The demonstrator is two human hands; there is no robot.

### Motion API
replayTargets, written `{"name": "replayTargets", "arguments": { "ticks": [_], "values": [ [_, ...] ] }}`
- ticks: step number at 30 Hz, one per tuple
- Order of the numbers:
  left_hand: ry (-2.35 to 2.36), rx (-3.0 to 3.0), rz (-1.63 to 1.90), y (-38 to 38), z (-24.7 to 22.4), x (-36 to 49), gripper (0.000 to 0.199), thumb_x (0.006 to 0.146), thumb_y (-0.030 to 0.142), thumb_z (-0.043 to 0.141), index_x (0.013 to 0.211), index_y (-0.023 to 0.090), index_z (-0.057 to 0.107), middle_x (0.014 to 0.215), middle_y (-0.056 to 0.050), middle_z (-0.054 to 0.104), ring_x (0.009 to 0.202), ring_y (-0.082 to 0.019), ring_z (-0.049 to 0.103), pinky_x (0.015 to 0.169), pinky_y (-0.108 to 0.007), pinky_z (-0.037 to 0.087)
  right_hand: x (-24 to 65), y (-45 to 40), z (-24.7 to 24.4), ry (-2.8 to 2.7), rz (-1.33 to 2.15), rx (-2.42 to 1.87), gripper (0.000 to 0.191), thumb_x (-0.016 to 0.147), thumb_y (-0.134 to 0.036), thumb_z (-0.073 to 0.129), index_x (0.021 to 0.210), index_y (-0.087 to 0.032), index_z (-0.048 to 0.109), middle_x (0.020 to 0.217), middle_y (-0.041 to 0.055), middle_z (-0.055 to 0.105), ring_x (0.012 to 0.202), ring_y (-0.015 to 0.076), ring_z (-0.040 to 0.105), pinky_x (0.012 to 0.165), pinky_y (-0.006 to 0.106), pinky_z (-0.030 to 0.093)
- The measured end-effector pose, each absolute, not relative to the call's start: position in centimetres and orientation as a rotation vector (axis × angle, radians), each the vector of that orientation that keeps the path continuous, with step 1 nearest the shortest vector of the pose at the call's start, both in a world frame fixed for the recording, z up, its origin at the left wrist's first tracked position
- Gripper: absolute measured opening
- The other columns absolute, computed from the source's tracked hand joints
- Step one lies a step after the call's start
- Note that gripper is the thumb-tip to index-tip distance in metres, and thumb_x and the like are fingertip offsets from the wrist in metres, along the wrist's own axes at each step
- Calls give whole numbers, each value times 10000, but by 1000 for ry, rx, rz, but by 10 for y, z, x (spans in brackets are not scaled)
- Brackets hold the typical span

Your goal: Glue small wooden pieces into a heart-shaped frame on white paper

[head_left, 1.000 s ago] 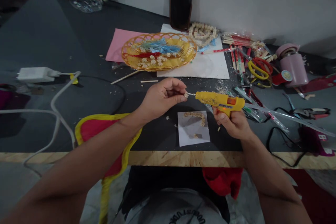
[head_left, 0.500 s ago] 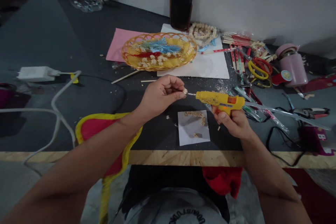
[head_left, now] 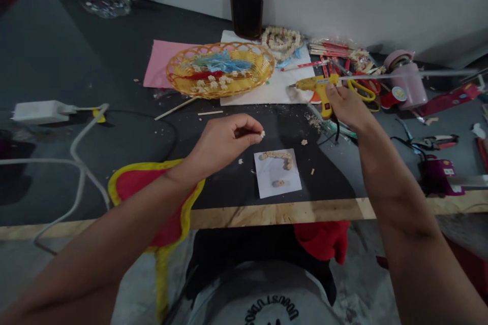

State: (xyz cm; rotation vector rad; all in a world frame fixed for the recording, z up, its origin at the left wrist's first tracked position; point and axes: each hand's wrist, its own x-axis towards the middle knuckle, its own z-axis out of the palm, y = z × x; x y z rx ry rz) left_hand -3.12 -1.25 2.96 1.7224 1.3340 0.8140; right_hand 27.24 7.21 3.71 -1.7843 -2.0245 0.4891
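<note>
Between the thumb and forefinger of my left hand (head_left: 229,142) is a small cream-coloured piece (head_left: 262,134), too small to make out fully. My right hand (head_left: 348,104) grips a yellow glue gun (head_left: 318,86) by its handle. The gun's nozzle points left, over the edge of the white sheet, and a long clear glue stick (head_left: 400,75) sticks out of its back. Below my left fingertips lies a small white paper (head_left: 267,183), with a curved row of cream pieces (head_left: 280,155) and one short piece (head_left: 280,183) on it.
A yellow woven basket (head_left: 175,86) holds blue and red tassels and small cream pieces. Scissors (head_left: 362,90), a thread spool (head_left: 392,97) and a pink container (head_left: 409,84) stand at the right. A white cable (head_left: 78,152) and a red fan with yellow trim (head_left: 133,175) lie left.
My right hand has moved the glue gun away from the cream piece, up and back towards the white sheet. My left hand stays nearly in place, still pinching the piece. The view has shifted slightly.
</note>
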Motion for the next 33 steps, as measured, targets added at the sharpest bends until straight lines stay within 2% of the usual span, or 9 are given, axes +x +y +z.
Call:
{"name": "replayTargets", "arguments": {
  "ticks": [2, 3, 5, 7, 9, 13, 16, 21, 33],
  "values": [
    [1321, 1853, 708, -25, 29, -34, 128, 793, 345, 687, 864, 253, 740, 811, 17, 751, 708, -154, 651, 680, -242, 463, 272, 64, 55, -2046, 175, -2049, 384, 949, -489, 532, 752, -170, 611, 692, 70, 619, 785, 255, 657, 809, 446, 514],
    [1310, 1906, 657, -32, 28, -35, 129, 808, 344, 665, 872, 259, 738, 823, 17, 756, 720, -159, 659, 681, -245, 461, 270, 55, 62, -2040, 72, -2032, 299, 928, -428, 583, 816, -157, 641, 760, 88, 657, 833, 265, 662, 838, 452, 505],
    [1305, 1970, 580, -44, 22, -36, 142, 828, 338, 627, 887, 265, 733, 858, 8, 764, 752, -175, 675, 690, -255, 465, 259, 31, 68, -2083, 96, -1768, 206, 927, -354, 584, 954, -169, 669, 902, 88, 704, 858, 233, 665, 841, 409, 515],
    [1332, 1993, 540, -53, 16, -35, 158, 842, 330, 596, 903, 266, 727, 895, -3, 769, 785, -189, 687, 704, -268, 475, 244, 6, 61, -2210, 284, -1397, 196, 941, -325, 566, 1046, -196, 669, 1003, 87, 713, 898, 222, 664, 847, 394, 534],
    [1364, 2008, 527, -58, 9, -33, 175, 851, 323, 576, 925, 266, 723, 929, -12, 770, 823, -200, 694, 733, -280, 486, 229, -15, 45, -2403, 365, -1056, 218, 951, -308, 563, 1095, -178, 663, 1096, 121, 702, 1045, 257, 630, 947, 439, 506],
    [1372, 2037, 549, -61, 2, -30, 198, 880, 337, 549, 942, 253, 717, 940, -25, 767, 849, -205, 699, 761, -287, 496, 213, -30, 12, -2488, 455, -890, 313, 933, -329, 604, 1200, -169, 633, 1209, 150, 672, 1146, 291, 564, 991, 500, 475],
    [1396, 2028, 553, -61, 2, -28, 175, 877, 325, 559, 913, 254, 715, 908, -23, 765, 833, -199, 698, 754, -280, 493, 211, -28, 1, -2462, 511, -870, 272, 940, -310, 585, 1175, -189, 648, 1185, 127, 693, 1121, 276, 583, 971, 494, 479],
    [1460, 2057, 510, -62, 3, -28, 178, 887, 342, 558, 922, 271, 718, 915, -22, 769, 856, -209, 698, 768, -296, 491, 204, -27, -4, -2401, 527, -907, 197, 975, -261, 519, 1008, -186, 698, 1035, 103, 735, 1013, 239, 630, 909, 433, 496],
    [1487, 2317, 489, -65, 0, -24, 194, 937, 278, 519, 895, 234, 703, 839, -18, 741, 785, -182, 683, 706, -284, 485, 197, -30, -12, -2449, 491, -1000, 211, 955, -226, 520, 949, -160, 721, 974, 112, 715, 930, 238, 601, 885, 420, 485]
  ]
}}
